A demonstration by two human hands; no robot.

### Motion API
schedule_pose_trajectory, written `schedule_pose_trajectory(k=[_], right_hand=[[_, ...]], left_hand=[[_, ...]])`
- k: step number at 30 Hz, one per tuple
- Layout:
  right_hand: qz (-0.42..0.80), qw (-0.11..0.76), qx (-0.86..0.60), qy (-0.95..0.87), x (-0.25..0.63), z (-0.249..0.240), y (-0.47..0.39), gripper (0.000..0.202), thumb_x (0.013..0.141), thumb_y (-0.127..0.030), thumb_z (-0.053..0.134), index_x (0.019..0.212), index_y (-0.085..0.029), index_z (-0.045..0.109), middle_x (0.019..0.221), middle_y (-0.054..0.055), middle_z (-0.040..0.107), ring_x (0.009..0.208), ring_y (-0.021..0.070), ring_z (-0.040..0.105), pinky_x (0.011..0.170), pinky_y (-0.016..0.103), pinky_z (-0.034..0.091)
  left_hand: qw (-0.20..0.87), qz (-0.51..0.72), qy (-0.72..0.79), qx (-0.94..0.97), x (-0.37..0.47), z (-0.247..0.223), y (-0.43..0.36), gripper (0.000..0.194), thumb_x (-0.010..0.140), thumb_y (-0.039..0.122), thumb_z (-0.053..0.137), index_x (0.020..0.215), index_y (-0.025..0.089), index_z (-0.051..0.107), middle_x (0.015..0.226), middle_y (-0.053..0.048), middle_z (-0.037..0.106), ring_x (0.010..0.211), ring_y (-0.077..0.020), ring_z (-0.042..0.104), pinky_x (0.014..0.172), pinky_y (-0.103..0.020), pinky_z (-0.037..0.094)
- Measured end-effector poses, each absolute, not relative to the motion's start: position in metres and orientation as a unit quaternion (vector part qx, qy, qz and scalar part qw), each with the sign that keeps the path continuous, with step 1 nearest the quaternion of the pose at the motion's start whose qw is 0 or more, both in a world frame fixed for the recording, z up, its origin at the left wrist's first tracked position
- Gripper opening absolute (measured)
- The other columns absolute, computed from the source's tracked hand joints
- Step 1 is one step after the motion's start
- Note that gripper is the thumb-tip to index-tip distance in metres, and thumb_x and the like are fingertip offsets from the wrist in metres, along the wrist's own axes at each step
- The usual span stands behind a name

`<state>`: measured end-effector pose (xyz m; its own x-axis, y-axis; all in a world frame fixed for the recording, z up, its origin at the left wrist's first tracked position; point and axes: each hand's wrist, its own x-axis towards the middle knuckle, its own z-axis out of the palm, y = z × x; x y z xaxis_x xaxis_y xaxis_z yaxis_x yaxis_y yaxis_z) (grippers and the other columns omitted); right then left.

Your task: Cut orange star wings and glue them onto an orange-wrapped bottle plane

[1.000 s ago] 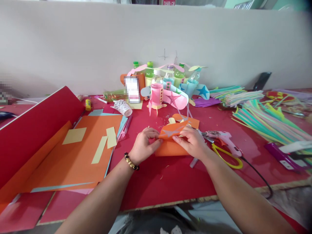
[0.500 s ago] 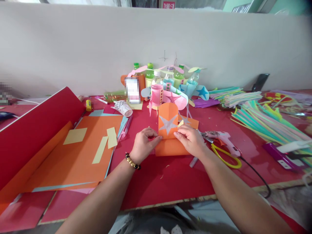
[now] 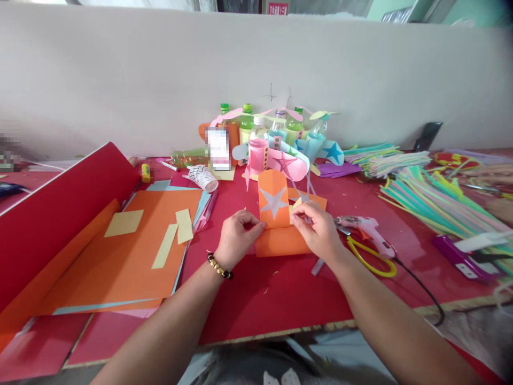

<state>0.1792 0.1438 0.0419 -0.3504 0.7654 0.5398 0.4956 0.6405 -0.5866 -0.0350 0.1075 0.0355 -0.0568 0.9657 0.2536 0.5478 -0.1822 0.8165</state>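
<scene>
An orange paper piece with a rounded top [image 3: 273,182] bears a pale star [image 3: 274,203] and stands above a flat orange sheet [image 3: 280,243] on the red table. My left hand [image 3: 241,235] pinches its lower left corner between thumb and fingers. On the other side, my right hand [image 3: 316,227] has its thumb and fingertips together just off the lower right edge; whether something small is between them cannot be made out. Behind my right hand lies another orange piece with a star [image 3: 316,201], partly hidden, with small yellow paper bits beside it.
Decorated bottles [image 3: 257,152] and a phone [image 3: 218,148] stand at the back. Orange sheets [image 3: 132,240] with yellow strips lie left. At right are a pink glue gun [image 3: 371,231], yellow-handled scissors [image 3: 372,267], pipe cleaners [image 3: 428,203] and a purple box [image 3: 460,256]; another person's arm shows far right.
The upright star piece has shifted slightly left. My right fingertips have moved a little right, off its edge, while my left hand has hardly moved.
</scene>
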Motion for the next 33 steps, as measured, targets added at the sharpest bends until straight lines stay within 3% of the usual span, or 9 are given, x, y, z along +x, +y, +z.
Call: schedule_pose_trajectory(k=[3, 9, 18, 22, 25, 28, 33], right_hand=[[0.132, 0.409, -0.323, -0.843, 0.1805, 0.0432, 0.1418, 0.013, 0.090, -0.024, 0.054, 0.091, -0.022, 0.067, 0.089, 0.006, 0.063, 0.088, 0.0218, 0.057, 0.082, 0.040, 0.047], [0.092, 0.340, -0.263, -0.898, 0.1794, 0.0472, 0.1424, 0.019, 0.089, -0.018, 0.055, 0.098, -0.022, 0.071, 0.093, 0.008, 0.066, 0.094, 0.0249, 0.052, 0.086, 0.046, 0.046], [0.122, 0.333, -0.268, -0.896, 0.1798, 0.0484, 0.1408, 0.019, 0.091, -0.020, 0.053, 0.101, -0.021, 0.069, 0.093, 0.007, 0.069, 0.092, 0.0233, 0.054, 0.088, 0.044, 0.046], [0.124, 0.319, -0.273, -0.899, 0.1789, 0.0503, 0.1401, 0.019, 0.092, -0.021, 0.052, 0.101, -0.020, 0.069, 0.092, 0.008, 0.069, 0.091, 0.0229, 0.053, 0.087, 0.043, 0.045], [0.121, 0.316, -0.272, -0.901, 0.1788, 0.0507, 0.1398, 0.019, 0.092, -0.020, 0.052, 0.100, -0.019, 0.069, 0.091, 0.008, 0.068, 0.090, 0.0224, 0.052, 0.087, 0.043, 0.045], [0.116, 0.313, -0.272, -0.902, 0.1795, 0.0501, 0.1399, 0.019, 0.092, -0.020, 0.052, 0.101, -0.019, 0.069, 0.092, 0.008, 0.067, 0.092, 0.0225, 0.051, 0.089, 0.043, 0.045], [0.115, 0.304, -0.273, -0.905, 0.1794, 0.0500, 0.1402, 0.020, 0.092, -0.020, 0.051, 0.100, -0.020, 0.069, 0.091, 0.007, 0.066, 0.091, 0.0222, 0.052, 0.090, 0.043, 0.044]], left_hand=[[0.243, 0.426, 0.592, 0.639, -0.0343, 0.0353, 0.1074, 0.021, 0.077, 0.031, 0.064, 0.061, 0.018, 0.060, 0.066, 0.002, 0.058, 0.063, -0.0111, 0.052, 0.061, -0.024, 0.039], [0.237, 0.426, 0.594, 0.640, -0.0341, 0.0340, 0.1073, 0.021, 0.077, 0.030, 0.064, 0.060, 0.018, 0.061, 0.066, 0.001, 0.058, 0.063, -0.0112, 0.053, 0.063, -0.024, 0.040], [0.226, 0.421, 0.597, 0.644, -0.0338, 0.0343, 0.1057, 0.014, 0.077, 0.026, 0.065, 0.065, 0.018, 0.062, 0.070, 0.001, 0.060, 0.067, -0.0120, 0.055, 0.064, -0.024, 0.042], [0.215, 0.435, 0.591, 0.644, -0.0328, 0.0339, 0.1046, 0.008, 0.076, 0.023, 0.066, 0.081, 0.018, 0.063, 0.078, 0.001, 0.061, 0.065, -0.0110, 0.053, 0.064, -0.023, 0.044], [0.207, 0.446, 0.549, 0.676, -0.0328, 0.0329, 0.1045, 0.015, 0.081, 0.020, 0.062, 0.095, 0.020, 0.068, 0.093, -0.003, 0.063, 0.078, -0.0134, 0.058, 0.075, -0.026, 0.048], [0.195, 0.435, 0.515, 0.713, -0.0339, 0.0314, 0.1051, 0.020, 0.087, 0.017, 0.055, 0.094, 0.024, 0.073, 0.102, -0.005, 0.062, 0.095, -0.0173, 0.059, 0.088, -0.031, 0.047], [0.201, 0.417, 0.519, 0.719, -0.0354, 0.0326, 0.1052, 0.026, 0.083, 0.011, 0.053, 0.089, 0.024, 0.075, 0.101, -0.005, 0.060, 0.097, -0.0182, 0.059, 0.092, -0.033, 0.046]])
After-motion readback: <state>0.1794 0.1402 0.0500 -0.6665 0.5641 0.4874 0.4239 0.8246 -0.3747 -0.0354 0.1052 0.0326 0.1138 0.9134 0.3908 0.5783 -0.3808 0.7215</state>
